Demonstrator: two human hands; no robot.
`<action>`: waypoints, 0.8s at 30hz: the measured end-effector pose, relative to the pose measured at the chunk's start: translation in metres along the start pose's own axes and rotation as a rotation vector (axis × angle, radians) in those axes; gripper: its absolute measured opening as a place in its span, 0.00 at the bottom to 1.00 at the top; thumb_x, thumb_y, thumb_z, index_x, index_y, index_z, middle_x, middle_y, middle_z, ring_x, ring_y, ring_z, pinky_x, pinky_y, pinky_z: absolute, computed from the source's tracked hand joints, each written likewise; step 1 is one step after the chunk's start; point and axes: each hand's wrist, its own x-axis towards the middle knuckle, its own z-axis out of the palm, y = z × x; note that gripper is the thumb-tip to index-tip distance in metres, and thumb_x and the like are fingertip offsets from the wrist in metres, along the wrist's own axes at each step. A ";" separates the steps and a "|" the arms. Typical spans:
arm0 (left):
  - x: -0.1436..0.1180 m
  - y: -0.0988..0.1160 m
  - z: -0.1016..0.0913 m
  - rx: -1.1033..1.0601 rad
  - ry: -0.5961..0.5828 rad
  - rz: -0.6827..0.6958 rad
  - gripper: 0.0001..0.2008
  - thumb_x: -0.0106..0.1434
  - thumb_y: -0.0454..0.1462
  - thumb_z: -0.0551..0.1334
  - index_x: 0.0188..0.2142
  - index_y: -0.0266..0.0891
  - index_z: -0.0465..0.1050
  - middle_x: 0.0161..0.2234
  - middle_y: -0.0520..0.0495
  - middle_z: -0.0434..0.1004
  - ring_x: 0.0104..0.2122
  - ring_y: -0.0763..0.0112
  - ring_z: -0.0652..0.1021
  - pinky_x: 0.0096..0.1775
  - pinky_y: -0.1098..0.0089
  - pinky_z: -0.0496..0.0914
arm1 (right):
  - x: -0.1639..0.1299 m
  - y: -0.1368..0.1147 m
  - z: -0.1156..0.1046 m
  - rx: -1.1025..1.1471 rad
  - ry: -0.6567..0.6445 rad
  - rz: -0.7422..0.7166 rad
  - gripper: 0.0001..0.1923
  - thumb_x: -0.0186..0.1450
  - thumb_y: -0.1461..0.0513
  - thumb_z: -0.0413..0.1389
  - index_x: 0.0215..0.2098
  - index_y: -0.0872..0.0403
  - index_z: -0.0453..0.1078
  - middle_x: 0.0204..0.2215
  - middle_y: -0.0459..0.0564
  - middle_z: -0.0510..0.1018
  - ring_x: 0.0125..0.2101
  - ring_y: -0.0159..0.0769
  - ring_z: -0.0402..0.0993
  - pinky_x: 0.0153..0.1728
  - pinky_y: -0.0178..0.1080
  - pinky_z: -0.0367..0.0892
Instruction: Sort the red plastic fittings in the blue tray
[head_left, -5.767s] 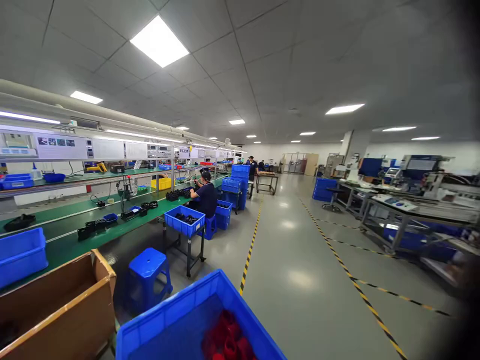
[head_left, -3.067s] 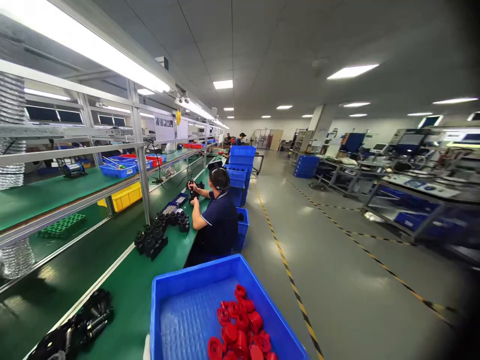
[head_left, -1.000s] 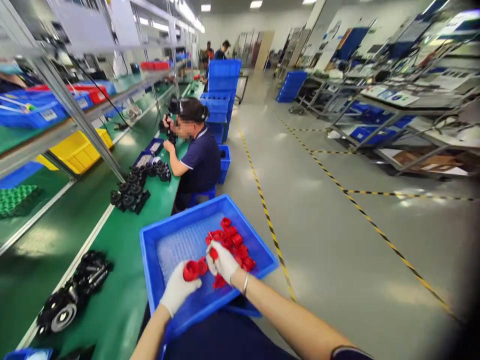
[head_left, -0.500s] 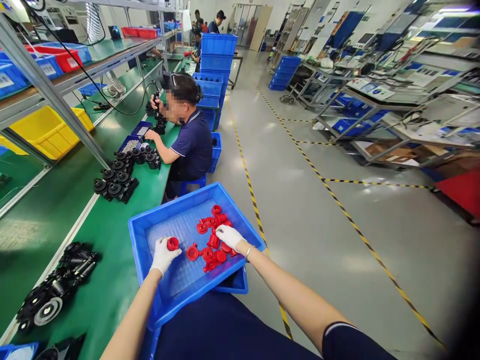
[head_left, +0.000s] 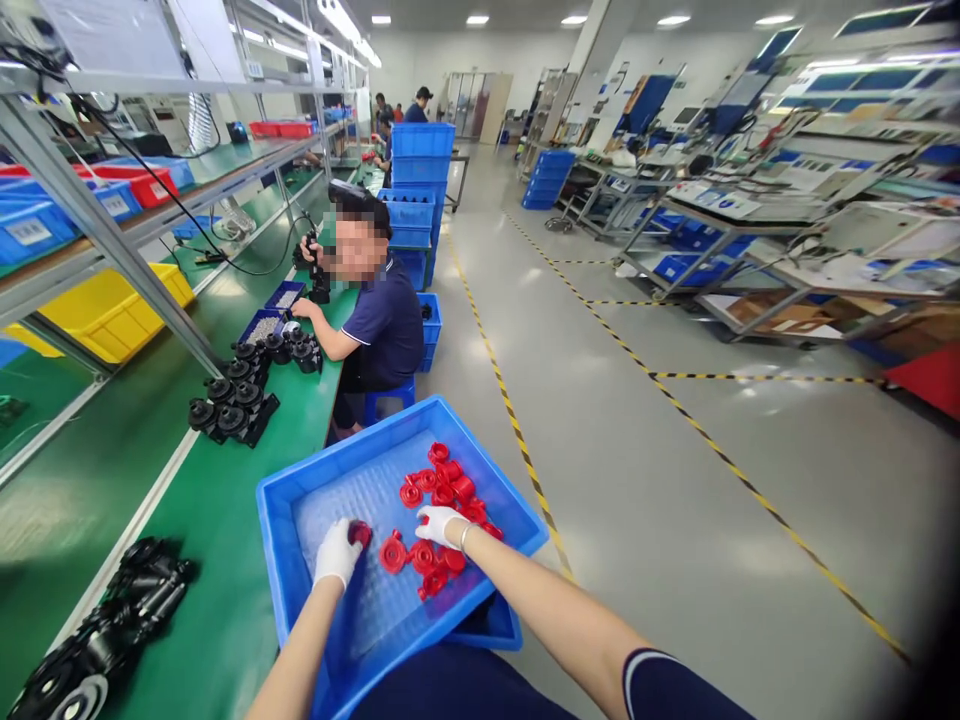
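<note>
My gloved left hand (head_left: 337, 553) is closed around a red cup-shaped plastic part (head_left: 360, 534) over the left half of a shallow blue tray (head_left: 330, 462). On the right of the tray lies a loose pile of red plastic parts (head_left: 424, 553), some round and flanged. My gloved right hand (head_left: 441, 525) reaches into that pile from the right. Its fingers are curled, with a bit of red showing between the tips; the hand hides most of that piece.
Left of the tray runs a green workbench (head_left: 225, 500) with black assemblies (head_left: 236, 400) on it. A co-worker (head_left: 382, 310) sits at the bench ahead. Stacked blue crates (head_left: 421, 165) stand behind them. Yellow-black tape (head_left: 501, 385) marks the floor at right.
The view has tilted up, so the tray sits lower. My right hand has moved left and toward me across the red parts. My left hand, still holding the red cup-shaped part, has turned.
</note>
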 end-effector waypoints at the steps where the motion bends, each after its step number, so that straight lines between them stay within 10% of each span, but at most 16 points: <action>1: -0.003 0.004 -0.001 0.018 0.007 0.008 0.23 0.57 0.28 0.62 0.54 0.29 0.70 0.53 0.33 0.70 0.53 0.53 0.72 0.56 0.60 0.64 | -0.002 0.000 -0.002 0.036 -0.011 -0.010 0.37 0.63 0.43 0.44 0.54 0.66 0.62 0.42 0.51 0.68 0.48 0.09 0.63 0.58 0.23 0.67; 6: -0.028 0.033 0.003 -0.043 0.071 0.121 0.33 0.61 0.34 0.59 0.65 0.29 0.54 0.66 0.35 0.51 0.66 0.59 0.56 0.66 0.63 0.49 | -0.025 -0.014 -0.003 0.219 -0.074 -0.113 0.36 0.63 0.42 0.44 0.60 0.55 0.59 0.40 0.47 0.71 0.31 0.04 0.59 0.39 0.15 0.61; 10: -0.052 0.052 0.018 -0.237 -0.109 0.276 0.52 0.52 0.45 0.68 0.67 0.23 0.42 0.63 0.29 0.55 0.62 0.61 0.63 0.63 0.66 0.58 | -0.057 -0.040 0.000 0.336 -0.102 -0.293 0.33 0.60 0.40 0.44 0.60 0.42 0.59 0.44 0.40 0.71 0.33 0.03 0.60 0.35 0.12 0.52; 16: -0.081 0.051 -0.002 -0.559 -0.015 0.341 0.41 0.55 0.47 0.67 0.62 0.32 0.55 0.61 0.33 0.61 0.60 0.57 0.66 0.63 0.58 0.57 | -0.093 -0.048 -0.010 0.358 -0.227 -0.414 0.39 0.56 0.37 0.49 0.63 0.38 0.55 0.45 0.40 0.71 0.32 0.03 0.61 0.33 0.10 0.52; 20: -0.088 0.035 -0.014 -0.810 -0.117 0.218 0.49 0.54 0.49 0.65 0.66 0.28 0.45 0.61 0.30 0.59 0.60 0.54 0.66 0.63 0.57 0.58 | -0.092 -0.041 -0.018 0.571 -0.315 -0.295 0.48 0.55 0.32 0.42 0.68 0.41 0.43 0.37 0.43 0.71 0.20 0.09 0.58 0.23 0.19 0.56; 24: -0.090 0.032 0.003 -0.747 -0.017 0.308 0.50 0.54 0.47 0.63 0.67 0.29 0.40 0.63 0.30 0.53 0.64 0.51 0.58 0.64 0.53 0.54 | -0.084 -0.054 -0.010 0.583 -0.277 -0.258 0.45 0.57 0.32 0.36 0.64 0.45 0.51 0.28 0.43 0.69 0.19 0.12 0.58 0.23 0.22 0.56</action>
